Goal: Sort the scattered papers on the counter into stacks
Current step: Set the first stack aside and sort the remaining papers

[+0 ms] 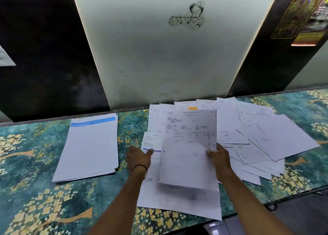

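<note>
Paper sheet (188,146) pinched in right hand (221,157).

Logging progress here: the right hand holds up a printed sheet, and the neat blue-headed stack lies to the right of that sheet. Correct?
One slip: in the head view the blue-headed stack lies to the left of the printed sheet, not to its right. The right hand does hold that sheet up.

Single head cam, wide-angle, sits above the near edge of the desk (26,199), pitched forward and down. Faces the white wall panel (159,57) behind the desk. Close range: forearms enter from the bottom edge, left hand (139,157) and right hand (219,156) mid-frame over the papers (266,137) on the desk.
</note>
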